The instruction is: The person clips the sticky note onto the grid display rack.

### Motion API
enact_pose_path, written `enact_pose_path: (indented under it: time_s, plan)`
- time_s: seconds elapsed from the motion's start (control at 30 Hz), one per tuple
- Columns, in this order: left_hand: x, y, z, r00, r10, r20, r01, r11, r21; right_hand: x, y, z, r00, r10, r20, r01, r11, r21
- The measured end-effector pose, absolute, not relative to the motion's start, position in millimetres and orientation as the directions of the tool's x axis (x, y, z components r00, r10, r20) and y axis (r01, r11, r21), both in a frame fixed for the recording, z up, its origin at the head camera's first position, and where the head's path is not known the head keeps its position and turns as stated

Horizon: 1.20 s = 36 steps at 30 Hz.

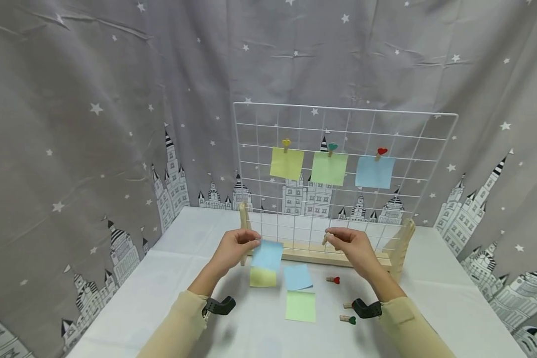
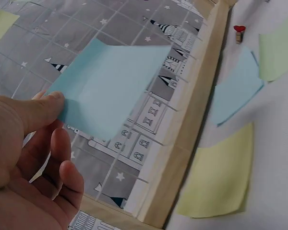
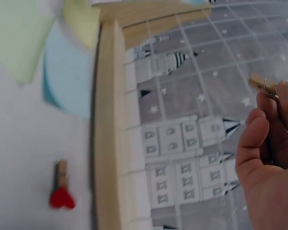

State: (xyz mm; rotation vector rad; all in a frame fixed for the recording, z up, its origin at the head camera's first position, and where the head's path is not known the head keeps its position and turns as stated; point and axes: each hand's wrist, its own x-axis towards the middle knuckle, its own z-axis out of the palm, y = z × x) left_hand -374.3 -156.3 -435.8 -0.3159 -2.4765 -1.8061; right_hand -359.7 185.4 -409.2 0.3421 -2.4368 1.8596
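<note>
My left hand (image 1: 236,249) pinches a blue sticky note (image 2: 110,88) by its edge between thumb and fingers, in front of the lower left of a white wire grid (image 1: 295,228). Between the thumb and fingers of my right hand (image 1: 353,248) is a small wooden clothespin (image 3: 261,82), held before the grid's lower middle. Higher on the grid hang a yellow note (image 1: 287,163), a green note (image 1: 329,169) and a blue note (image 1: 375,172), each under a clothespin with a heart: yellow (image 1: 286,143), green (image 1: 332,147) and red (image 1: 381,151).
On the white table (image 1: 250,333) lie yellow notes (image 1: 263,278), blue notes (image 1: 297,276) and green notes (image 1: 301,306). A red-heart clothespin (image 1: 333,280) and a green-heart clothespin (image 1: 348,319) lie to their right; another is partly hidden by the right wrist camera. The grid stands in a wooden base (image 1: 313,255).
</note>
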Motion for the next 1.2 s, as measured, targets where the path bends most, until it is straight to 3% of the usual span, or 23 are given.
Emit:
enact_pose_path:
  time_s: [0.43,0.6,1.2]
  plan:
    - [-396.6,-147.4,-405.2,-0.983,0.031,0.180,0.181,0.309,0.934,-373.4,147.4,-383.9,-0.954,-0.117,0.276,-0.298,0.265,-0.917]
    - [-402.0,-146.4,-400.2,-0.980,0.012,0.199,0.196,0.255,0.947,-376.1,129.1,-379.7,-0.944,-0.121,0.307,-0.327,0.226,-0.917]
    - [-413.0,-143.1,-387.1,-0.966,-0.030,0.259,0.246,0.219,0.944,-390.3,73.3,-355.0,-0.948,-0.004,0.319,-0.312,0.220,-0.924]
